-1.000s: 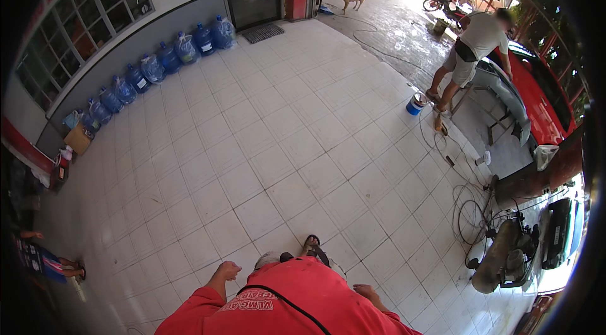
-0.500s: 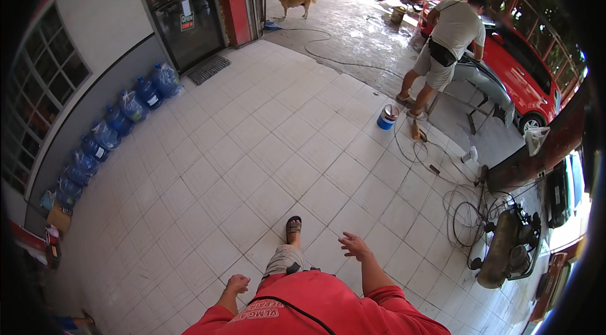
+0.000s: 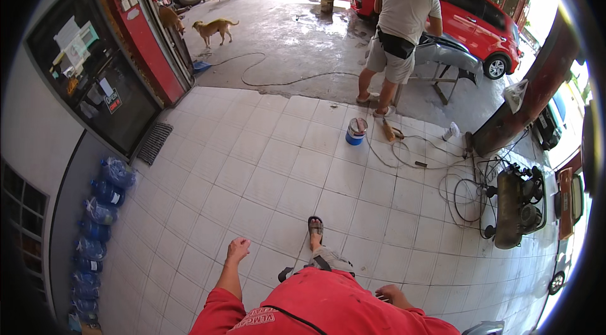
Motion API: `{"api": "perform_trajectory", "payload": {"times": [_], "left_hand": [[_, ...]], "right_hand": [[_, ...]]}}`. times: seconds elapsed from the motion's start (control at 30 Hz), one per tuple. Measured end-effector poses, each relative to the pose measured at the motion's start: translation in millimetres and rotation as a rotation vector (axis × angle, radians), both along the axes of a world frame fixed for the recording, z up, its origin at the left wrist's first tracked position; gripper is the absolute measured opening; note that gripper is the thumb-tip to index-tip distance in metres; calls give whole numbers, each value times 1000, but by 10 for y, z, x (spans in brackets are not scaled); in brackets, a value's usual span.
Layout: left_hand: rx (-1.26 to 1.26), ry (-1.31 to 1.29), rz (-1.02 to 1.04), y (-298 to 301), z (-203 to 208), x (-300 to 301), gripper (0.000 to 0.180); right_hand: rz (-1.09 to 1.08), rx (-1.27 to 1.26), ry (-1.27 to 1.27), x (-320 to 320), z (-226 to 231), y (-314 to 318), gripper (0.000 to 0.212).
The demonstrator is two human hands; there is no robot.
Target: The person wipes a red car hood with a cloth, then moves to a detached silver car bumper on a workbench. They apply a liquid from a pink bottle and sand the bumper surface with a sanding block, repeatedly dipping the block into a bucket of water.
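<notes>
My left hand point(image 3: 238, 250) swings forward over the white tiles, its fingers loosely bent and apart from any object. Beside my red shirt point(image 3: 328, 303), at the lower right, is my right hand point(image 3: 392, 296); its fingers are partly stretched and I see nothing in them. Both hands are well away from the things around. Below, one sandalled foot point(image 3: 315, 229) is set on the tiles, and the other is hidden by my body.
Ahead stands a blue-and-white paint pail point(image 3: 356, 132), near a wooden-handled tool point(image 3: 389, 130). A person point(image 3: 404, 32) leans over a grey bumper point(image 3: 448, 55). Hoses loop toward an air compressor point(image 3: 514, 205). Water jugs point(image 3: 95, 231) line the left wall; a dog point(image 3: 214, 30) stands beyond the tiles.
I have moved forward and turned left, bringing the pail and door nearer. My left hand has swung forward and up; my right hand has dropped back beside my body.
</notes>
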State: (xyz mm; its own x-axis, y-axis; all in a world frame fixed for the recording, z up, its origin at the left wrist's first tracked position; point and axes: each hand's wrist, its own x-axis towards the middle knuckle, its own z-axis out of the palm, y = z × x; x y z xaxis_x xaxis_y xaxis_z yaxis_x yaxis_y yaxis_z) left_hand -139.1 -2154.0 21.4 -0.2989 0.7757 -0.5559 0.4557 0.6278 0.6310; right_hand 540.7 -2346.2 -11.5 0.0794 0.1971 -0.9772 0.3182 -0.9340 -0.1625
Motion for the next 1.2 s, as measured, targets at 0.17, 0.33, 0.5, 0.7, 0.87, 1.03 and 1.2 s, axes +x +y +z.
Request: {"api": "perform_trajectory", "payload": {"times": [0.17,0.33,0.5,0.7,0.87,1.03,1.2], "left_hand": [[-42,-68,-24,1105,-67,-31,37],[-385,-215,128,1477,-151,-321,33],[-417,-110,-6,2407,117,-464,26],[-456,-117,-405,4911,-312,-708,20],[-476,-30,-619,7239,-326,-1675,18],[-208,-143,-341,10567,-57,-2841,30],[362,-65,-527,13238,920,-1558,24]], "right_hand": [[326,98,198,-488,-360,1284,45],[256,46,-15,-1237,-457,3943,61],[667,980,-214,-2335,229,7332,45],[334,1259,-37,-3488,1435,9495,40],[134,1016,-189,-3403,786,9226,39],[-444,87,-540,-3212,718,7940,39],[-521,-153,-473,-3746,322,6447,40]]}}
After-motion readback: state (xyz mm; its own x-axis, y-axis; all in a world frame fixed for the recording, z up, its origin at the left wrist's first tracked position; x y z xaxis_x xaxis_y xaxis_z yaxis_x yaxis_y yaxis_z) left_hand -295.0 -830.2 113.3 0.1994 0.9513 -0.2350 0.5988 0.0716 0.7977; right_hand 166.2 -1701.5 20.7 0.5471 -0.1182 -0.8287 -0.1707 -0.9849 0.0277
